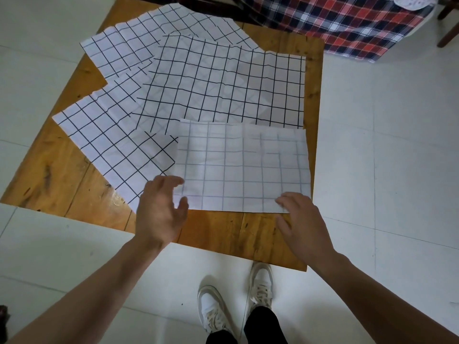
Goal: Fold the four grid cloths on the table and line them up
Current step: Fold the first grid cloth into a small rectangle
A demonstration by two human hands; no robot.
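Observation:
White cloths with black grid lines overlap on a low wooden table. The top cloth has its near half folded back, so a paler underside flap lies at the front right. Two more grid cloths show, one at the left and one at the far left. My left hand hovers with spread, relaxed fingers at the flap's near left corner. My right hand lies on the flap's near right corner, its fingertips on the edge.
A red, blue and white plaid fabric hangs over furniture beyond the table's far right corner. Dark chair legs stand at the upper right. White floor tiles surround the table, and my shoes are below its near edge.

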